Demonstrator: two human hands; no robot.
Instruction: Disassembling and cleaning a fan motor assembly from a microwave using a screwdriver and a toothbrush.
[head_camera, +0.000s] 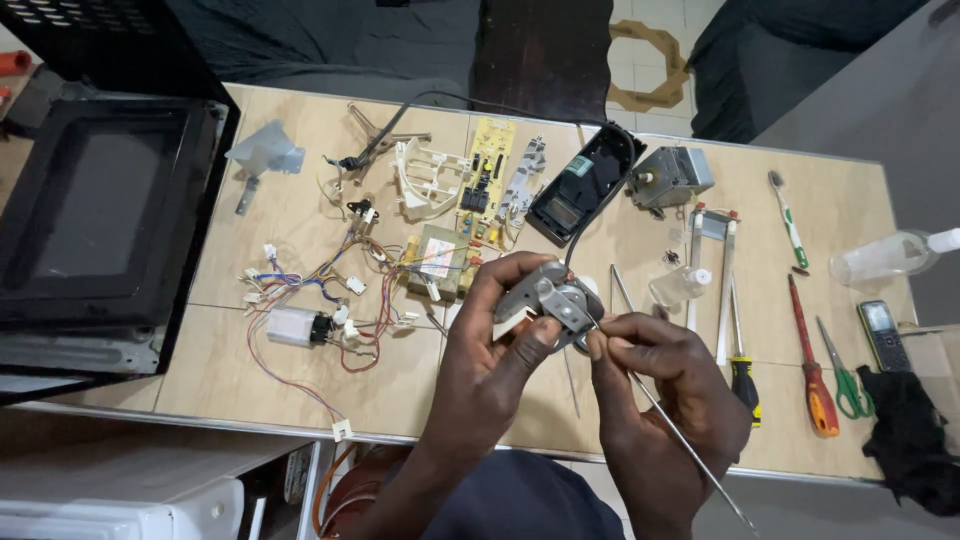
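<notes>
Holding a small grey metal part (548, 295) up above the counter (250, 370), I have it in my left hand (490, 350). My left fingers (515, 268) curl over its top and near side, and my thumb presses up from below, so the fingers are clamped on it. The part sits at the tips of that hand, not down in the palm, with its right end poking out toward my other hand.

My right hand (660, 375) is just beside it. Those fingers (625, 328) are pinched together around a long thin metal rod (680, 440). Its upper end meets the right end of the part, between my two hands, and the rest slants down to the right past my wrist. A black cable (590, 205) runs up from behind the part toward the far edge of the counter.

On the counter beyond my left hand lie a bundle of coloured wires (320, 300) and a yellow circuit board (487, 170). To the right of my right hand lie a black-and-yellow screwdriver (742, 380), a red screwdriver (812, 370) and green-handled scissors (845, 375), all well apart from my fingers.
</notes>
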